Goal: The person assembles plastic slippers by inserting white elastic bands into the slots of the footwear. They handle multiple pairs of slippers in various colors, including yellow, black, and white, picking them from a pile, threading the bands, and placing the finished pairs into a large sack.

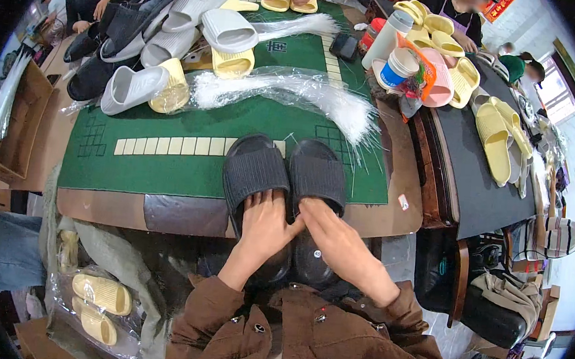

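Note:
A pair of black slide slippers with ribbed straps lies side by side over the table's near edge, toes pointing away from me. My left hand (265, 226) reaches into the left black slipper (256, 175), fingers under its strap. Inside the right black slipper (317, 179) are the fingers of my right hand (328, 226). The straps hide most fingertips, and my thumbs meet between the slippers. A small round sticker shows on the right insole. Just beyond the toes, a thin white plastic fastener (290, 137) lies on the green mat (191, 118).
White plastic strands (287, 95) in clear film lie across the mat. Grey slippers (132, 90), black ones and yellow ones pile up at the far left. Far right are a cup (399, 67) and more yellow slippers (493, 142). Bagged yellow slippers (101, 293) sit lower left. Other people work around.

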The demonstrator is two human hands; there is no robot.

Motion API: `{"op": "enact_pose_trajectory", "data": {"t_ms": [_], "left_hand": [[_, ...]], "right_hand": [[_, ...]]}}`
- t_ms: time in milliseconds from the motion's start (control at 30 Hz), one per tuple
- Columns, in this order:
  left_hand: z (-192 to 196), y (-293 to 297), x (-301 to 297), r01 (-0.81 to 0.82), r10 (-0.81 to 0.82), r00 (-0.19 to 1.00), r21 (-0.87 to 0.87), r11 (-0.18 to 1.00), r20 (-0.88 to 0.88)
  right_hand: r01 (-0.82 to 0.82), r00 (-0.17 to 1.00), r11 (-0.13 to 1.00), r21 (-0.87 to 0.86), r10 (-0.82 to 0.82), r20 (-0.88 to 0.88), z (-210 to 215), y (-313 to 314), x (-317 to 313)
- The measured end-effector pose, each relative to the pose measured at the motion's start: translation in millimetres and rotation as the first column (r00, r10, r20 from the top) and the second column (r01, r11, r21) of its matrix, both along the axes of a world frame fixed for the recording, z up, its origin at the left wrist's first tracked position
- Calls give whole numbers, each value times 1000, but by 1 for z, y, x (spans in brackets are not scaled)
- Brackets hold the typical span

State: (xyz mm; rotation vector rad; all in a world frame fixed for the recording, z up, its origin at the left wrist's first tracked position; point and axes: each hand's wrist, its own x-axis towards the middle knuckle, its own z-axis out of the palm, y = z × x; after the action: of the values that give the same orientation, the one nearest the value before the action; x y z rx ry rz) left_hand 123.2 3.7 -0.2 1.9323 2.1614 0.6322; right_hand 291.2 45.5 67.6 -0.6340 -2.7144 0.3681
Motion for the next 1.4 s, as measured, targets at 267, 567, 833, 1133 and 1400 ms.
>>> {"op": "enact_pose_trajectory", "data": {"t_ms": [267,567,833,1133,1400], "left_hand": [[4,8,-1,-51,50,998,13,999,44],[5,15,-4,-57,69,989,-91,994,134],[-5,8,13,-37,35,999,57,998,37],[41,-29,20,25,50,987,451,892,-153],[70,38,-32,-38,17,999,536,843,43]], "right_hand": [[141,935,947,-290,-224,-276,5,96,-56],[239,940,855,-460,-323,-112,-44,140,-113],[1,952,780,-626,-192,-238,-32,129,-92],[-21,802,653,-757,-441,-403,-36,126,-86],[-86,732,666,-741,-462,-501,-40,127,-86]]}}
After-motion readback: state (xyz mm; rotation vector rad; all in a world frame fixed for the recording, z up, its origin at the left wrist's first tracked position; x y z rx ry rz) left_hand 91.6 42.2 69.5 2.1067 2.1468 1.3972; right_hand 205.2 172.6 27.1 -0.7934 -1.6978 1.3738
